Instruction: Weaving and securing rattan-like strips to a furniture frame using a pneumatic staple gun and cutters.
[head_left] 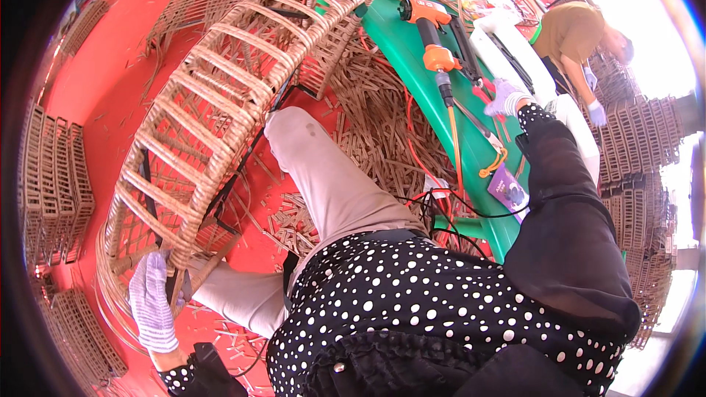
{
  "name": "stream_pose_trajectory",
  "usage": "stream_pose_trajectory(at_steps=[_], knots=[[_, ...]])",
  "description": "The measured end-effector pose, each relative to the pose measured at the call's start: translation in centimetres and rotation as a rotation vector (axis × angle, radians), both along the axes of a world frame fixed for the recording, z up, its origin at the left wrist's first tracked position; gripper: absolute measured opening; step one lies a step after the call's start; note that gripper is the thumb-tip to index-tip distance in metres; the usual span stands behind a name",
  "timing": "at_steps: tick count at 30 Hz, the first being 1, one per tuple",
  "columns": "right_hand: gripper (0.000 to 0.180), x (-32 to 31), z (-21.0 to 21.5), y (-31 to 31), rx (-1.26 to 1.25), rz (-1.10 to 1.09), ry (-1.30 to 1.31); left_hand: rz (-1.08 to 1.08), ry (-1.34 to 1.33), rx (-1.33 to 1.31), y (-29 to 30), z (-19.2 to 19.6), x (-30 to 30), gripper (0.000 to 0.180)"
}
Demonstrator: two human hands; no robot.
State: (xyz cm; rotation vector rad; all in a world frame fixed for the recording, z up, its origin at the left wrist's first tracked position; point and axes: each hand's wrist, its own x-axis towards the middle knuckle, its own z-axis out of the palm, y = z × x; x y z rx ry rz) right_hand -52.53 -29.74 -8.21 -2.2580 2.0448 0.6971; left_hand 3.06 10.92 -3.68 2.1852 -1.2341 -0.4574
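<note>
At the lower left, my left hand (pixel 153 301), in a white and purple striped glove, is closed on the lower end of a long curved woven rattan frame (pixel 209 114). The frame slants up and away past my knee, its wrapped slats set like rungs. Over the green table (pixel 401 48), my right hand (pixel 507 98), gloved too, has its fingers closed at a red-handled hand tool (pixel 482 90); its jaws cannot be made out. An orange and black air nail gun (pixel 430 29) lies left of that hand, and a tool with a yellow-orange handle (pixel 491 165) lies nearer me.
An orange air hose (pixel 456 147) and black cords (pixel 471 209) trail over the table's near edge. Rattan offcuts (pixel 375 117) cover the red floor (pixel 110 95). Stacked woven frames (pixel 55 184) stand on both sides. Another person (pixel 577 37) bends at the far right.
</note>
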Motion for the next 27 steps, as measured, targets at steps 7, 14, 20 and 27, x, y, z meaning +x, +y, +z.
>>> stream_pose_trajectory(at_steps=[7, 14, 20, 27], knots=[[0.043, 0.9, 6.9, 6.1, -0.12, 0.062, -0.078, -0.514, -0.745, -0.261, 0.6, 0.0, 0.9, 0.039], [0.066, 25.2, 9.9, 12.8, -0.313, 1.223, -0.581, -0.482, -0.307, -0.302, -0.1, -0.4, 2.0, 0.023], [0.074, 38.1, 9.8, 20.2, -0.376, 1.655, -0.563, -0.236, 0.082, 0.014, -0.5, 1.8, 0.4, 0.027], [0.074, 40.3, 9.1, 21.3, -0.305, 1.715, -0.398, -0.118, 0.323, 0.156, -0.5, 2.3, 0.2, 0.038]])
